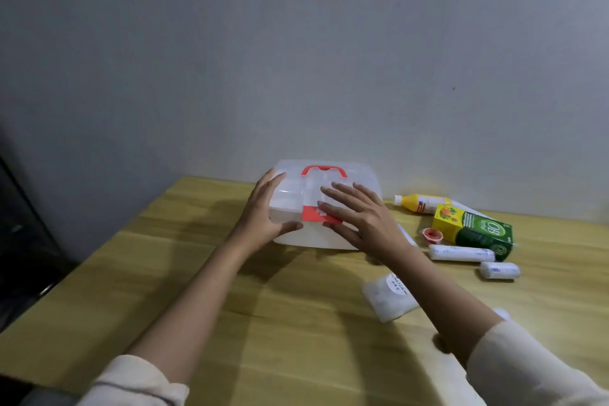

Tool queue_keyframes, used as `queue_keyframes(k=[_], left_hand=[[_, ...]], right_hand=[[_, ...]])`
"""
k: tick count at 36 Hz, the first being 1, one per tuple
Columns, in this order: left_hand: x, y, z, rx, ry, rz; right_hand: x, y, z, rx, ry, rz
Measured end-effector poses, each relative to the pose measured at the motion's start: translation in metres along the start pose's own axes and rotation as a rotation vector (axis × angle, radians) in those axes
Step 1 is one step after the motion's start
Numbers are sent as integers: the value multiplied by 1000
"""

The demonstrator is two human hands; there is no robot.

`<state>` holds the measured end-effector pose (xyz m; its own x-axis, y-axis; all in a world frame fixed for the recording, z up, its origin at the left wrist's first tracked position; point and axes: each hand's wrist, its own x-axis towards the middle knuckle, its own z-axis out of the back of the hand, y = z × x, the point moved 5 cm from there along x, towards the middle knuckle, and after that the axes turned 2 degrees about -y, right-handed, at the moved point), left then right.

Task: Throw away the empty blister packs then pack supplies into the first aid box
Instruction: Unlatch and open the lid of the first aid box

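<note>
— Hands first. What are they doing?

— Both reach out to the first aid box (324,201). The left hand (263,214) is spread wide on the box's left end, fingers up the side and thumb along the near edge. The right hand (359,217) lies flat and open over the red latch (321,217), fingers pointing left. Neither hand is closed around a thing; they just press on the box. Both sleeves are pale and pushed back.

— Where is the box?

— On the wooden table (204,290), close to the wall (296,59) at the back. Its lid is shut and the red handle (324,171) lies flat on top.

— What else is on the table?

— To the right of the box lie a yellow bottle (423,203) on its side, a green and yellow carton (473,231), a small red cup (432,234), and two white rolls (461,253) (499,270). A clear bag of white stuff (387,301) sits partly under the right arm.

— Is there room to move?

— Yes. The left half of the table is bare, and so is the near part between the arms. The table's left edge drops off into a dark place. The right side is crowded.
</note>
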<state>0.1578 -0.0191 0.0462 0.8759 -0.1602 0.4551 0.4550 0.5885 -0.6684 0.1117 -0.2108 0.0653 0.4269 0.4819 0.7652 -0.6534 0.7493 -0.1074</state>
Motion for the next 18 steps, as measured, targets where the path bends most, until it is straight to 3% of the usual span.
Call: queue_keyframes(k=[18], left_hand=[[-9,0,-13,-257,-29,195]], right_hand=[[21,-3,16,175,-7,-269]])
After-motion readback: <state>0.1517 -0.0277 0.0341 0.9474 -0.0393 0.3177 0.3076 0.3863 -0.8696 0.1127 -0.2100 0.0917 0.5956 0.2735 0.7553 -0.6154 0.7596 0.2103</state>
